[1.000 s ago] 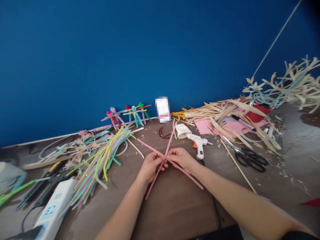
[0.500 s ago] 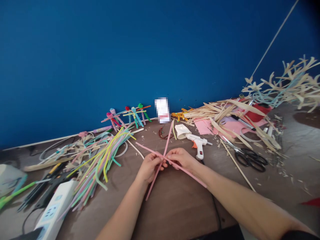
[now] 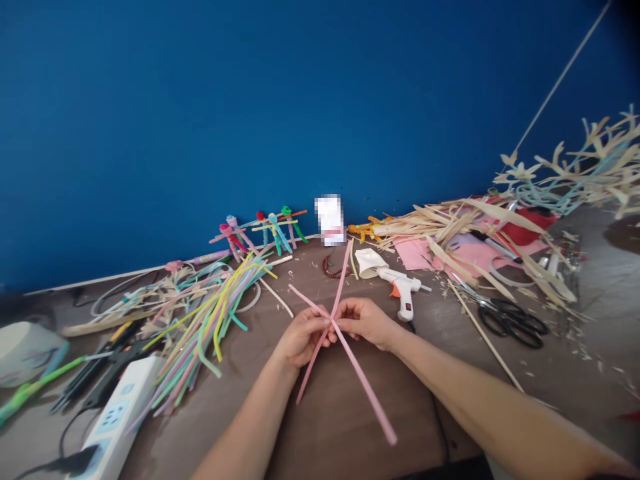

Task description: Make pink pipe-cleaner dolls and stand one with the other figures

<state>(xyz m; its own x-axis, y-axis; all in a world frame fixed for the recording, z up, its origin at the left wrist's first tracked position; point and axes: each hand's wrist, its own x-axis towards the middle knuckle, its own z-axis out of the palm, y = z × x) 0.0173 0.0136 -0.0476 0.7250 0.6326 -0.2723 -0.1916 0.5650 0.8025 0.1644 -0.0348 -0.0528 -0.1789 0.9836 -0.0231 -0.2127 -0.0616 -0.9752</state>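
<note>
Two pink pipe cleaners [image 3: 361, 377] cross in an X shape between my hands, held above the brown table. My left hand [image 3: 309, 331] pinches them at the crossing from the left. From the right, my right hand [image 3: 364, 322] grips the same crossing, its thumb and fingertips closed there. One long end slants down toward me, another points up toward the wall, and shorter ends stick out to the left and lower left. Exactly how they join is hidden by my fingertips. A white hot glue gun [image 3: 403, 291] lies just beyond my right hand.
A bundle of coloured pipe cleaners [image 3: 210, 320] and a white power strip [image 3: 117, 410] lie left. Small pipe-cleaner figures [image 3: 273, 232] lean on the blue wall. Black scissors [image 3: 510, 320], pale dried strips [image 3: 445, 223] and pink sheets [image 3: 413, 252] lie right.
The long lower-right pipe cleaner end has swung from along my right forearm to point down toward me. Both hands stay pinched at the crossing. The view has shifted slightly.
</note>
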